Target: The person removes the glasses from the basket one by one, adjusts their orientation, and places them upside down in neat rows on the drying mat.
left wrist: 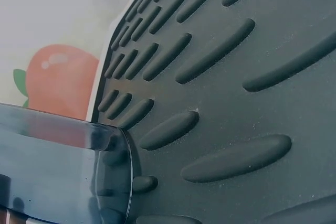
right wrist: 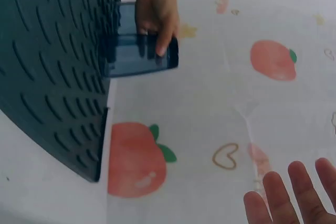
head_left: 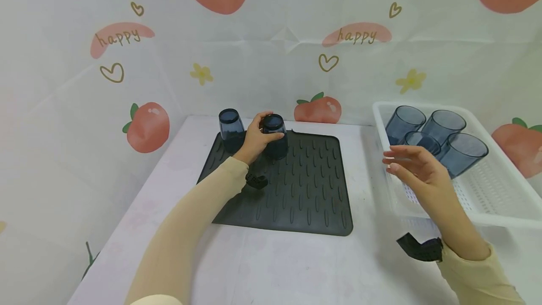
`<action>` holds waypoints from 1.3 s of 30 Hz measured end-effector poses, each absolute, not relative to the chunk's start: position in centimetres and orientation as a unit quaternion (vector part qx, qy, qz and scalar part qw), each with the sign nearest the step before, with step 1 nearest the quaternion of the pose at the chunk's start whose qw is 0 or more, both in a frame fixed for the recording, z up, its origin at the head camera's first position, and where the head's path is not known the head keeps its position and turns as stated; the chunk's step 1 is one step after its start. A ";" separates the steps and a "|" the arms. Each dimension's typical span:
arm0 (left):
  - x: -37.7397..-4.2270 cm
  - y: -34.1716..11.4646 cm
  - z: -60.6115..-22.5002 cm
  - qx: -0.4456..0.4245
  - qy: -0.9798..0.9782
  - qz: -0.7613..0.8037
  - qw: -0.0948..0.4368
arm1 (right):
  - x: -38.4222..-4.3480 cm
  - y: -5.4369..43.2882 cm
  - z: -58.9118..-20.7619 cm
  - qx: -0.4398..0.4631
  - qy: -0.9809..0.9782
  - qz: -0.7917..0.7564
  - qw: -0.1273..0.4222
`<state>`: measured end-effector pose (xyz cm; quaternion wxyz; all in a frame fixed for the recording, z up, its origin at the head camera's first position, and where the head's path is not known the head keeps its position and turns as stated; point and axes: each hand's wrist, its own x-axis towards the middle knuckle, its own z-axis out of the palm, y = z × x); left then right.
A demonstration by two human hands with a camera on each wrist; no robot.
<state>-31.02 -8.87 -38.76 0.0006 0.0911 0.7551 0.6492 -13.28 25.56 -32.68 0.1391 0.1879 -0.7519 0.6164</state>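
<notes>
My left hand (head_left: pixel 256 139) grips an upside-down blue glass (head_left: pixel 276 147) near its base, fingers and thumb on either side. The glass stands mouth down at the back of the black ribbed drying mat (head_left: pixel 313 187); the left wrist view shows its rim (left wrist: pixel 130 166) right at the ribs. Just left of it another upturned blue glass (head_left: pixel 231 133) sits on the mat's back left corner. My right hand (head_left: pixel 419 168) hovers by the near left side of the white basket (head_left: pixel 499 196), fingers apart and nothing in them; their tips (right wrist: pixel 281 198) show in the right wrist view.
Several blue glasses (head_left: pixel 467 147) lean together in the back left part of the basket, their mouths facing up. A white table (head_left: pixel 296 267) carries mat and basket. Behind it hangs a printed sheet (head_left: pixel 262 69) with fruit and hearts.
</notes>
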 end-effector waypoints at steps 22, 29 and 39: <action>-30.9 -8.8 -38.6 0.095 0.756 0.647 0.001 | -16.3 28.8 -30.3 0.084 -0.645 0.707 0.279; -31.0 -8.8 -38.7 0.100 0.755 0.648 0.003 | -16.9 30.1 -29.8 0.071 -0.645 0.714 0.262; -30.8 -8.7 -38.6 0.104 0.753 0.650 0.002 | -17.9 32.3 -29.6 0.021 -0.619 0.740 0.264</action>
